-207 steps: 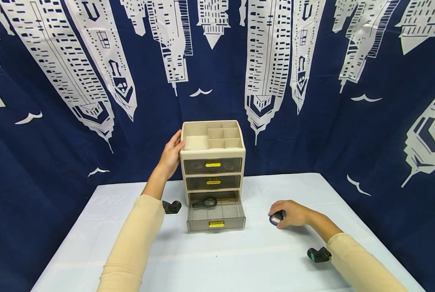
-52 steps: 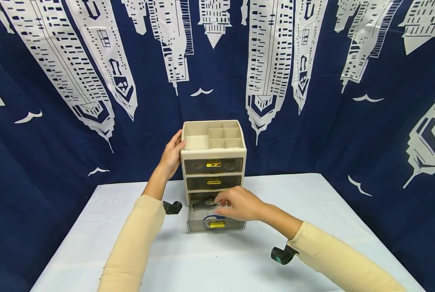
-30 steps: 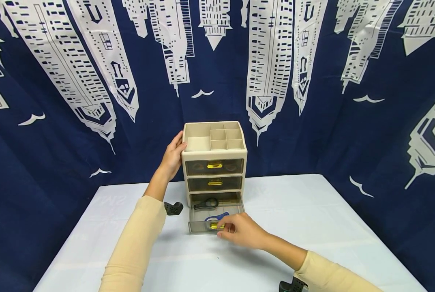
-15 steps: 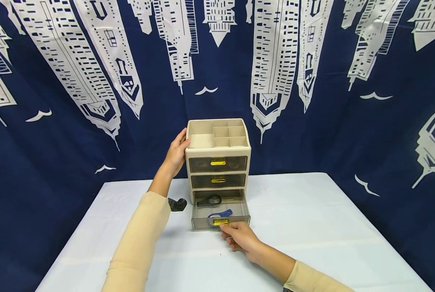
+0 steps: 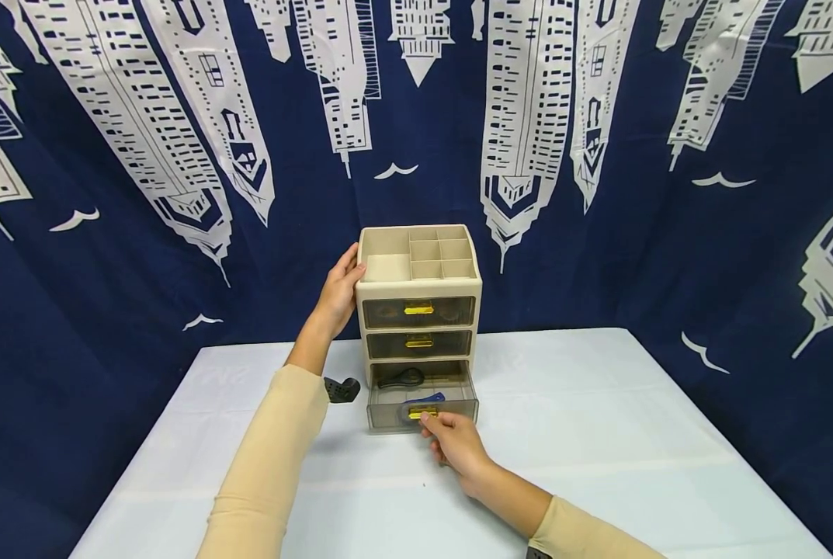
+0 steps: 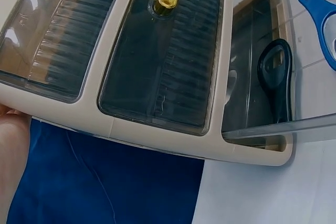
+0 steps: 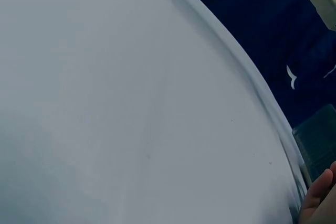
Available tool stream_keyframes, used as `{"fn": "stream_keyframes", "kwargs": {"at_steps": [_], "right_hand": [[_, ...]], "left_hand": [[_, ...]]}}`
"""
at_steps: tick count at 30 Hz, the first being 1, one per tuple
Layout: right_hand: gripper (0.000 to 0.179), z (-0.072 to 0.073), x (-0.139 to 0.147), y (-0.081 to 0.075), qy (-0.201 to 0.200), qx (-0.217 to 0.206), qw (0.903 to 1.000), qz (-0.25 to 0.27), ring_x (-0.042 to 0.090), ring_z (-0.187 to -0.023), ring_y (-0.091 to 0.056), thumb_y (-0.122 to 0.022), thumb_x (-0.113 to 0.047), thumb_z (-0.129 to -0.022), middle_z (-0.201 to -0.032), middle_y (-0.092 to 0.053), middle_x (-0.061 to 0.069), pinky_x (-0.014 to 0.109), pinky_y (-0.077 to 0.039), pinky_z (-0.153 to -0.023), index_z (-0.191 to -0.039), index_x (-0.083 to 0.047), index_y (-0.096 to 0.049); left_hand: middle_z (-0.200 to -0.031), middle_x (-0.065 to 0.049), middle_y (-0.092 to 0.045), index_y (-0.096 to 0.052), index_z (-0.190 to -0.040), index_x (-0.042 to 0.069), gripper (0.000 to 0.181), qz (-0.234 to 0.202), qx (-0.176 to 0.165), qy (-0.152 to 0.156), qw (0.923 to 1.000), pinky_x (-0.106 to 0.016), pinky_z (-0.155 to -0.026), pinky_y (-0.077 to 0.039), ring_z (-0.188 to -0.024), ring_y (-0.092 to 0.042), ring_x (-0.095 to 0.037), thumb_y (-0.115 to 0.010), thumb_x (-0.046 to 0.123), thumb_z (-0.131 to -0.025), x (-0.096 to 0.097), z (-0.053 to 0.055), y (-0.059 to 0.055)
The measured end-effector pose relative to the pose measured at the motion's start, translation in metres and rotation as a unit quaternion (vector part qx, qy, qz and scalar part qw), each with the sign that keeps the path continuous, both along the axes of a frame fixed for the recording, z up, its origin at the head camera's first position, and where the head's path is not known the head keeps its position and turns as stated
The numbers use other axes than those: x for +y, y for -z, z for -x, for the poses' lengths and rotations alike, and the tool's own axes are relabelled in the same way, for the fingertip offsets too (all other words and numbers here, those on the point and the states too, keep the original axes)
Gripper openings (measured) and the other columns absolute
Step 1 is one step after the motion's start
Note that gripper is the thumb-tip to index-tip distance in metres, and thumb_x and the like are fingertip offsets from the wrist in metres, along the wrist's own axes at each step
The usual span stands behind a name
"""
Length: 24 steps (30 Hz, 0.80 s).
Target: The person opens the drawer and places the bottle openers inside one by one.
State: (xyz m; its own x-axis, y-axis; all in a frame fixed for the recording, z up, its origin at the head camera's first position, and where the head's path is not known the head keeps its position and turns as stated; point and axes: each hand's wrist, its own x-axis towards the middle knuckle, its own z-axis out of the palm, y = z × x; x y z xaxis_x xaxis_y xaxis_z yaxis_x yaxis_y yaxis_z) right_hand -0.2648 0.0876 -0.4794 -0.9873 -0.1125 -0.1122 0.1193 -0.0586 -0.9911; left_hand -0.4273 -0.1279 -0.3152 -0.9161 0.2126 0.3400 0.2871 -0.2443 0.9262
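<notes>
A cream desktop drawer organizer (image 5: 419, 289) stands on the table, its bottom drawer (image 5: 384, 416) pulled out and two upper drawers closed. My left hand (image 5: 337, 293) holds the organizer's upper left side, thumb at the front edge. At the bottom drawer's gold handle (image 5: 423, 414), my right hand (image 5: 458, 446) pinches with thumb and fingers. Inside the drawer lies a black tool (image 6: 276, 72) with a rounded head and a narrower handle. Nearer the drawer front is a blue tool (image 6: 318, 11) with a ring-shaped head and a holed handle. The right wrist view catches only part of the right hand.
White cloth covers the table (image 5: 598, 435). Behind it hangs a navy curtain (image 5: 430, 202) printed with white buildings. The organizer's top tray (image 5: 388, 268) has one large and several small compartments. A black wrist-camera mount (image 5: 342, 390) sits by the left forearm.
My right hand picked up the blue tool from the table, left it in the drawer, then moved to the gold handle. The drawer front has shifted slightly inward. The left hand keeps its place.
</notes>
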Motion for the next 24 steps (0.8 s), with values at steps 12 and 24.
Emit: {"fn": "stream_keyframes", "kwargs": {"at_steps": [12, 24], "right_hand": [[0.035, 0.011, -0.003, 0.001, 0.027, 0.001, 0.9996, -0.010, 0.010, -0.059, -0.047, -0.065, -0.031, -0.105, -0.081, -0.059, 0.005, 0.022, -0.041, -0.053, -0.093, 0.002, -0.066], [0.034, 0.026, -0.008, 0.003, 0.037, 0.013, 0.9992, -0.010, 0.010, -0.057, -0.046, -0.063, -0.031, -0.106, -0.084, -0.062, 0.005, 0.023, -0.038, -0.052, -0.084, -0.005, -0.063]], "left_hand": [[-0.172, -0.009, -0.014, -0.011, -0.167, 0.008, 0.059, -0.002, 0.000, 0.001, 1.0000, -0.041, -0.121, -0.022, -0.154, -0.019, -0.021, -0.037, 0.010, -0.114, 0.004, 0.000, 0.000], [-0.172, -0.010, -0.011, -0.010, -0.167, 0.010, 0.059, 0.001, -0.005, -0.003, 1.0000, -0.043, -0.121, -0.022, -0.155, -0.016, -0.024, -0.035, 0.009, -0.114, 0.002, -0.001, -0.001]]}}
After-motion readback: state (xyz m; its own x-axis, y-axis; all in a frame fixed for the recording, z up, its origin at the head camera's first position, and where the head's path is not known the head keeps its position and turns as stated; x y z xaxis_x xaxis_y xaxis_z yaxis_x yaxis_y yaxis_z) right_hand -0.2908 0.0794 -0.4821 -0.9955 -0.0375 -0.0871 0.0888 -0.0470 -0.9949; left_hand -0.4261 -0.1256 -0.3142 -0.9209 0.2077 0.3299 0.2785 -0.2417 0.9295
